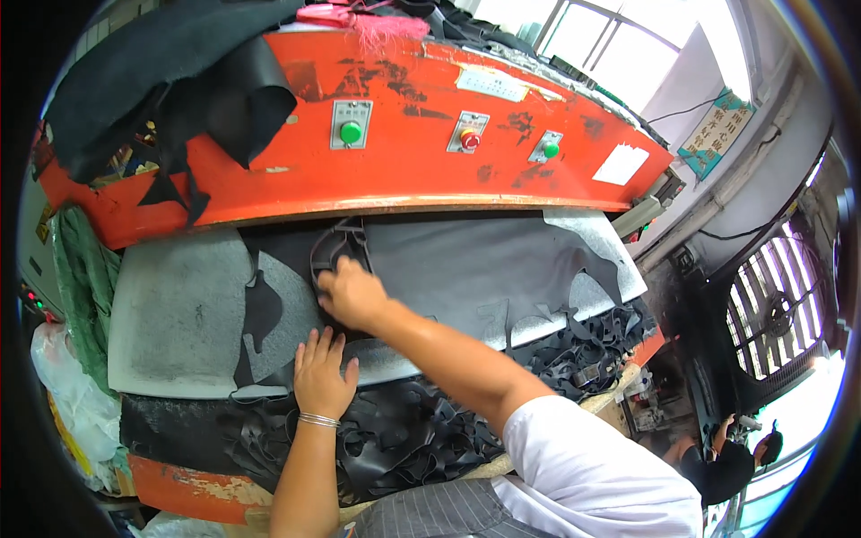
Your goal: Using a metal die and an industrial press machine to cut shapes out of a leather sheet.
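A dark sheet of leather-like material (448, 269) lies across a pale grey cutting board (175, 314), with curved pieces cut out along its left and lower edges. On the sheet's left part stands a dark metal cutting die (358, 240), a thin curved frame with crossbars. My right hand (357, 296) is closed on the near side of this die, its fingertips partly hidden. Close below it, my left hand (325, 381) rests with fingers stretched out over the sheet's near edge, holding nothing. Bracelets circle the left wrist.
Beyond the board rises a red press head (404, 170) with green buttons (351, 133) and a red button (471, 139). Tangled black offcuts (395, 439) fill the near ledge. Black sheets (179, 81) drape at upper left. At lower right, another person (726, 466) stands near a large fan (778, 309).
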`<act>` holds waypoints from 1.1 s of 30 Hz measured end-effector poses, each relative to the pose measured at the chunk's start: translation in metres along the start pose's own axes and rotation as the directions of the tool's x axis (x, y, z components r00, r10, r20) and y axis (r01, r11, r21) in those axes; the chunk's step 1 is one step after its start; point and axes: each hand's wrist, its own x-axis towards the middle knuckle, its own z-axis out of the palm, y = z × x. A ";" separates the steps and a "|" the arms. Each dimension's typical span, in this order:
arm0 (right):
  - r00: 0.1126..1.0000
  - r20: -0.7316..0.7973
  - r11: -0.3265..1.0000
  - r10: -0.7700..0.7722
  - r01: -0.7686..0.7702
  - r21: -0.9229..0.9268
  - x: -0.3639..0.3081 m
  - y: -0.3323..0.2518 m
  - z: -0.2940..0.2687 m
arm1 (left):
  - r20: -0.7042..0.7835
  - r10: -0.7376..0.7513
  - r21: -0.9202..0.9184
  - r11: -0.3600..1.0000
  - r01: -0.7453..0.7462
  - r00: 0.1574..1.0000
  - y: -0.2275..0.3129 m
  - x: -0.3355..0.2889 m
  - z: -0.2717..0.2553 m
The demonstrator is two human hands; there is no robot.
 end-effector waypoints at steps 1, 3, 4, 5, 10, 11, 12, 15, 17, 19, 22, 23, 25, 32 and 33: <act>1.000 -0.005 1.000 -0.013 0.013 0.014 0.008 0.001 -0.030 | 0.004 -0.002 0.000 1.000 0.002 1.000 -0.001 0.005 -0.001; 0.997 0.015 0.997 -0.069 0.069 0.032 0.013 0.018 -0.081 | -0.049 0.041 0.003 0.999 -0.041 0.998 0.004 0.023 -0.004; 0.991 0.044 0.991 -0.124 0.122 0.049 0.007 0.026 -0.093 | -0.035 0.050 -0.004 0.999 -0.050 0.998 0.005 0.020 -0.003; 0.975 0.045 0.974 -0.218 0.214 0.080 -0.001 0.031 -0.097 | -0.042 0.053 -0.008 0.999 -0.053 0.998 0.002 0.019 -0.003; 0.903 -0.163 0.867 -0.396 0.427 0.258 -0.087 0.013 -0.104 | 0.068 -0.266 -0.790 0.575 0.215 0.961 0.018 0.006 -0.019; 0.903 -0.161 0.852 -0.399 0.430 0.299 -0.103 0.007 -0.108 | 0.177 -0.362 -0.960 0.142 0.242 0.915 0.029 0.003 -0.025; 0.905 -0.157 0.841 -0.395 0.425 0.335 -0.117 0.005 -0.114 | 0.175 -0.361 -0.958 0.153 0.243 0.916 0.052 0.007 -0.036; 0.834 -0.269 0.753 -0.482 0.551 0.359 -0.152 0.015 -0.116 | 0.193 -0.246 -0.902 -0.426 0.073 0.950 0.124 0.013 -0.073; 0.847 -0.180 0.711 -0.500 0.520 0.474 -0.176 0.025 -0.126 | 0.268 -0.393 -0.912 -0.398 0.101 0.880 0.160 0.002 -0.073; 0.838 -0.102 0.691 -0.535 0.504 0.518 -0.199 0.042 -0.132 | 0.257 -0.391 -0.958 -0.225 0.179 0.884 0.196 -0.005 -0.071; 0.807 0.035 0.698 -0.590 0.487 0.525 -0.233 0.068 -0.162 | 0.188 -0.294 -0.982 -0.025 0.190 0.937 0.228 -0.017 -0.059; 0.801 0.095 0.714 -0.592 0.465 0.524 -0.245 0.075 -0.179 | 0.187 -0.264 -0.981 -0.007 0.192 0.946 0.237 -0.020 -0.053; 0.808 0.030 0.695 -0.589 0.488 0.528 -0.267 0.102 -0.200 | 0.271 -0.280 -0.962 -0.089 0.256 0.921 0.272 -0.017 -0.048; 0.701 -0.403 0.783 -0.588 0.619 -0.066 -0.293 0.177 -0.254 | 0.544 -0.047 -0.839 -0.050 0.542 0.838 0.341 -0.008 -0.009; 0.671 -0.342 0.735 -0.658 0.671 -0.097 -0.294 0.188 -0.250 | 0.502 -0.025 -0.863 0.057 0.502 0.865 0.352 -0.010 -0.002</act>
